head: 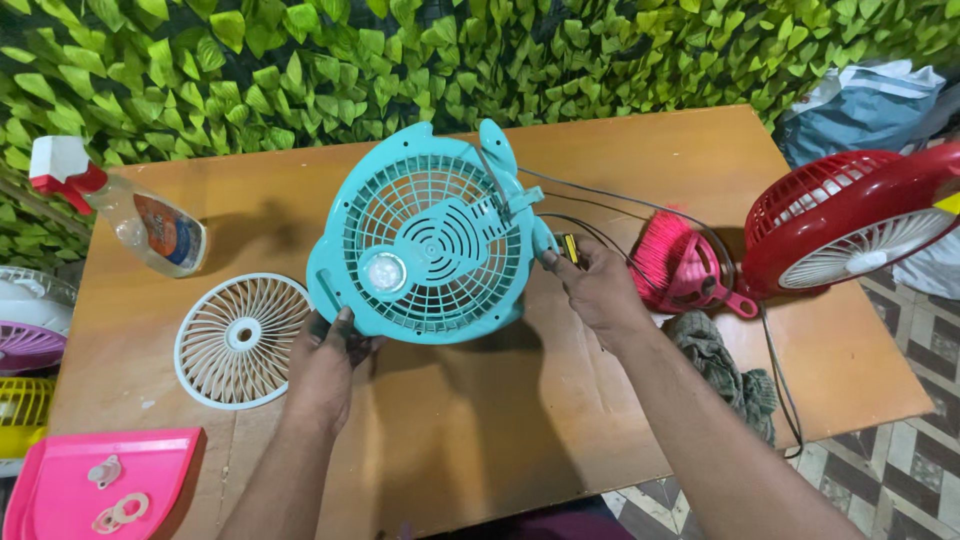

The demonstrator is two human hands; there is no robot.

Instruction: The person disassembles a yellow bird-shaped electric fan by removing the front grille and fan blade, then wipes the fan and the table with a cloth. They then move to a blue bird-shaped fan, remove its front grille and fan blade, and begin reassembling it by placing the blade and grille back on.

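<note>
Against a leafy green wall, over a wooden table (480,420), the left hand (325,365) and right hand (595,285) are each closing on the turquoise fan housing (430,240), gripping its opposite edges, beside a white fan grille (240,338).

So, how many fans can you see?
4: teal fan held in both hands, red fan at the right, purple fan and yellow fan cut off at the left edge.

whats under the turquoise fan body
The turquoise fan body is held above the wooden table by the left hand and right hand. The table beneath is hidden.
</note>
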